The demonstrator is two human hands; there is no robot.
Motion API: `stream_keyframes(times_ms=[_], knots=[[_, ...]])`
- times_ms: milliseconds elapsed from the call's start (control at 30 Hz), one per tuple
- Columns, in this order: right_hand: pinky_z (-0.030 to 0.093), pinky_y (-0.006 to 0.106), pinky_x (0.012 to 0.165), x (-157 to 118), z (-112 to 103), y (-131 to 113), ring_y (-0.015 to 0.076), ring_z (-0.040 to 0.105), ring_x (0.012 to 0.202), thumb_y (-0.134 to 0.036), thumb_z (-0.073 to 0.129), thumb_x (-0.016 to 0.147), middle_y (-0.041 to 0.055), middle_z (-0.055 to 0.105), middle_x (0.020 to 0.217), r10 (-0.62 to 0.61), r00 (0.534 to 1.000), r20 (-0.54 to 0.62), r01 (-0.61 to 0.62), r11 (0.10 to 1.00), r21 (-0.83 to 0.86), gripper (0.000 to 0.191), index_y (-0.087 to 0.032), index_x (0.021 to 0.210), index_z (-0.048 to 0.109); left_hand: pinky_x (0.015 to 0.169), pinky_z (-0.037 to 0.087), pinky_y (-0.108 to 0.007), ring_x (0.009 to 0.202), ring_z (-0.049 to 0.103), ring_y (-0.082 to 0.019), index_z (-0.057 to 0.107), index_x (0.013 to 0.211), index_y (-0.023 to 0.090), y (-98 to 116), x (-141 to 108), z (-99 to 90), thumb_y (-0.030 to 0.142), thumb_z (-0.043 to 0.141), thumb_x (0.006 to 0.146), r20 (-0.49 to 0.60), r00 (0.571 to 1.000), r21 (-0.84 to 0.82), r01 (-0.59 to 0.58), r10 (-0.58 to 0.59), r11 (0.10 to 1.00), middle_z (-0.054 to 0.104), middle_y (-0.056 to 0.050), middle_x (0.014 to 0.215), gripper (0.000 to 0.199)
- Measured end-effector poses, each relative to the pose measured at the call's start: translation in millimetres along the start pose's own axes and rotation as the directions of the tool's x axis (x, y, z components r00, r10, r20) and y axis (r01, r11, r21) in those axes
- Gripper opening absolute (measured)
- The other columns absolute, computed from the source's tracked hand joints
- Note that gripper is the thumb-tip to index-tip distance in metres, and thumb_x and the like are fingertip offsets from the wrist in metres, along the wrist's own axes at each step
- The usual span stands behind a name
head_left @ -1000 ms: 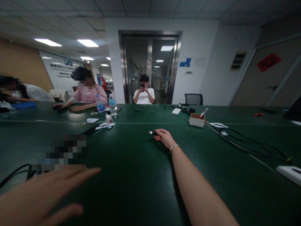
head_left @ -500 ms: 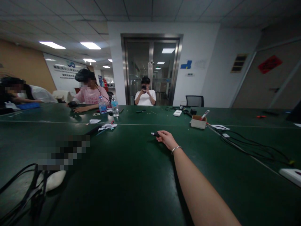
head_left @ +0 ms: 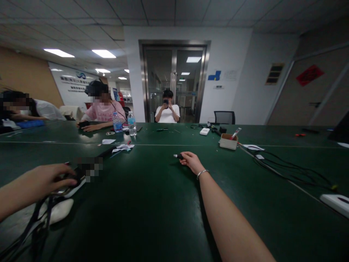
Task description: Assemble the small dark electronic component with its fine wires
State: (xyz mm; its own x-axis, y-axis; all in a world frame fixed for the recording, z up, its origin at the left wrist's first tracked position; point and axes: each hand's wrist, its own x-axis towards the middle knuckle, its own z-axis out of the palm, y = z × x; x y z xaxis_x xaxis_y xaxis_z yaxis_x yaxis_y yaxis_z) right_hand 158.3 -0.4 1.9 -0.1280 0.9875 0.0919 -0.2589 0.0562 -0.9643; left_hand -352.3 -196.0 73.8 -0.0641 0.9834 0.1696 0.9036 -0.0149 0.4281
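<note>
My right hand (head_left: 191,162) is closed around a small black item with a metal tip (head_left: 177,156), just above the green table (head_left: 136,203). A silver bangle circles that wrist. At the left, my left hand (head_left: 56,178) reaches over a dark object, partly blurred out, with its fingers curved and thumb apart. Whether those fingers grip the object is hard to see. Below this hand lie black cables (head_left: 35,227) and a white rounded item (head_left: 61,211).
Beyond my hands stand two water bottles (head_left: 132,123), crumpled paper (head_left: 123,147) and a small box (head_left: 228,142) with a pen-like item inside. Black cables (head_left: 294,167) run along the right. Three people sit across the table, one in a pink top (head_left: 102,112).
My left hand has come into view from the left, over the dark object. My right hand stays nearly in place with the small black item. The view has shifted slightly.
</note>
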Motion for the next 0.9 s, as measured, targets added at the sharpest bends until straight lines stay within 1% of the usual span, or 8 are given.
stream_keyframes(times_ms=[100,167,233,400,533,600,800,900], knots=[[0.049,0.017,0.046,0,0,0,0.0086,0.059,0.049,-0.017,0.061,0.083,0.0053,0.064,0.062,0.001,1.0,0.001,-0.001,1.0,0.008,0.012,-0.01,0.092,0.059,0.069,0.047,-0.026,0.067,0.06,-0.011,0.064,0.085,0.024,55,57,18.0,0.052,0.06,0.07,0.178,0.983,0.139,-0.06,0.035,0.988,0.064,0.013,0.067,0.032],[0.048,0.016,0.046,1,0,0,0.0083,0.058,0.049,-0.017,0.061,0.083,0.005,0.064,0.061,0.006,1.0,-0.004,-0.006,1.0,0.013,0.012,-0.01,0.092,0.059,0.056,0.046,-0.023,0.055,0.06,-0.013,0.062,0.081,0.018,75,80,41.9,0.046,0.065,0.066,0.281,0.96,0.085,-0.012,-0.013,0.996,0.063,0.007,0.059,0.032],[0.048,0.016,0.046,1,0,0,0.0082,0.058,0.048,-0.018,0.062,0.082,0.0046,0.063,0.06,0.009,1.0,-0.005,-0.009,1.0,0.02,0.013,-0.01,0.091,0.059,0.051,0.046,-0.024,0.054,0.061,-0.016,0.06,0.08,0.016,82,94,66.0,0.041,0.069,0.062,0.249,0.969,-0.057,0.007,0.007,0.998,0.064,0.002,0.06,0.033],[0.048,0.017,0.045,1,0,-1,0.009,0.058,0.049,-0.018,0.063,0.082,0.0041,0.063,0.06,0.015,1.0,0.003,-0.015,1.0,0.023,0.012,-0.011,0.09,0.059,0.061,0.056,-0.029,0.069,0.067,-0.019,0.057,0.087,0.017,73,111,96.8,0.036,0.079,0.052,0.138,0.987,-0.483,0.141,-0.084,0.864,0.064,-0.001,0.081,0.046],[0.048,0.017,0.045,0,0,-3,0.0091,0.059,0.049,-0.016,0.06,0.084,0.0039,0.062,0.059,0.025,1.0,0.001,-0.025,1.0,0.007,0.009,-0.01,0.09,0.059,0.071,0.057,-0.026,0.077,0.067,-0.015,0.056,0.096,0.014,61,117,98.4,0.029,0.072,0.069,0.231,0.962,-0.651,0.264,-0.145,0.711,0.064,-0.003,0.089,0.034],[0.048,0.017,0.046,0,0,-3,0.0091,0.059,0.049,-0.017,0.06,0.084,0.0036,0.062,0.059,0.018,1.0,0.003,-0.018,1.0,0.007,0.009,-0.01,0.09,0.058,0.074,0.056,-0.025,0.078,0.067,-0.014,0.054,0.1,0.013,55,117,97.6,0.023,0.063,0.078,0.239,0.957,-0.658,0.283,-0.163,0.698,0.064,-0.003,0.09,0.026],[0.049,0.017,0.048,-1,0,-2,0.0095,0.06,0.05,-0.017,0.059,0.084,0.0041,0.063,0.059,0.004,1.0,-0.003,-0.004,1.0,-0.01,0.01,-0.01,0.092,0.058,0.068,0.056,-0.026,0.074,0.069,-0.016,0.053,0.101,0.016,45,111,98.9,0.02,0.057,0.081,0.088,0.965,-0.472,0.26,-0.249,0.842,0.065,-0.003,0.09,0.02],[0.049,0.017,0.048,-1,0,-3,0.0094,0.061,0.051,-0.017,0.059,0.085,0.0045,0.064,0.06,0.006,1.0,-0.006,-0.006,1.0,-0.02,0.009,-0.01,0.091,0.058,0.069,0.056,-0.026,0.078,0.069,-0.017,0.051,0.099,0.016,49,107,101.4,0.019,0.052,0.084,0.084,0.957,-0.545,0.276,-0.276,0.792,0.066,-0.005,0.095,0.015]])
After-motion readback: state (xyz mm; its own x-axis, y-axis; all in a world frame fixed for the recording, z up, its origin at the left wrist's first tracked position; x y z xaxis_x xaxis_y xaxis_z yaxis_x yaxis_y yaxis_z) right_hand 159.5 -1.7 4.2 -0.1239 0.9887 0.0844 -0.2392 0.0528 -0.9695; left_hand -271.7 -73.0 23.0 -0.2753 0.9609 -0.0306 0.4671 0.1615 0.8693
